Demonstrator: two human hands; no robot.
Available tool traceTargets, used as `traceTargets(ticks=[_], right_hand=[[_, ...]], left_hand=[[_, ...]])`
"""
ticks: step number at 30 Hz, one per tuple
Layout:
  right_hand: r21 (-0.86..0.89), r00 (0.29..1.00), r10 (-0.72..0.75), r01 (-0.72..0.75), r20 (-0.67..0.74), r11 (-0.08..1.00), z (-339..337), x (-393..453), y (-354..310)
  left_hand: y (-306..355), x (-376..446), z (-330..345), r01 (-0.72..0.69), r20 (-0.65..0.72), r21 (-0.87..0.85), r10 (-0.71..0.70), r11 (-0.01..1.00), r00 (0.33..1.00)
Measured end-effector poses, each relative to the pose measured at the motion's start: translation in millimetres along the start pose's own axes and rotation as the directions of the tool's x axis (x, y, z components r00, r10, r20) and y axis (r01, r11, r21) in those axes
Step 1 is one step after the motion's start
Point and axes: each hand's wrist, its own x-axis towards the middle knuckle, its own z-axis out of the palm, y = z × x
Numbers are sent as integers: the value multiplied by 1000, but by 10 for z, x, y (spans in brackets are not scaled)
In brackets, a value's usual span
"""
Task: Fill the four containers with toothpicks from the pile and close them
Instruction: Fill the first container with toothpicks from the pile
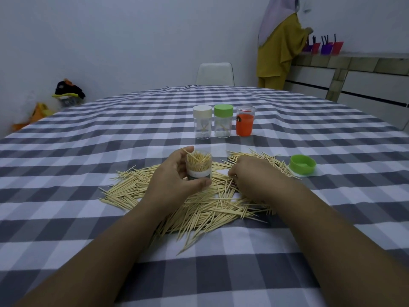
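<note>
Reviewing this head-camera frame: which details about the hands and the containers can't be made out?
- Right hand: fingertips lie in the pale wooden toothpick pile; any pinch is hidden by its back.
- Open clear container: base covered by the left hand.
- Three clear containers behind: contents too small to count.

A gray-and-white checked tablecloth (88, 138) covers the table. A white chair (215, 73) stands at its far edge. At the right, a person in yellow clothing (279, 47) stands beside a counter (354, 69) bearing red and purple cups (325, 48).
</note>
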Motion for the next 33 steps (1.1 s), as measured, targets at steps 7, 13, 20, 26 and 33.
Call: traceTargets(ticks=[7,13,20,26,33], right_hand=[[50,998,59,-59,-6,997,-53,-34,-38],[384,962,143,-44,-232,922,-39,-23,45],[983,957,230,159,-177,96,-124,-57,-37],[929,945,273,253,-177,-272,-155,-73,-162],[809,882,338,448,-329,-381,-195,-117,-249]], left_hand=[[13,-9,1,2,2,-2,-2,1000,1000],[22,-11,1,7,5,-17,-7,1000,1000],[4,-9,6,1,0,-7,-1,1000,1000],[-13,-9,17,-6,2,1,6,1000,1000],[-3,-24,43,-14,17,3,14,1000,1000]])
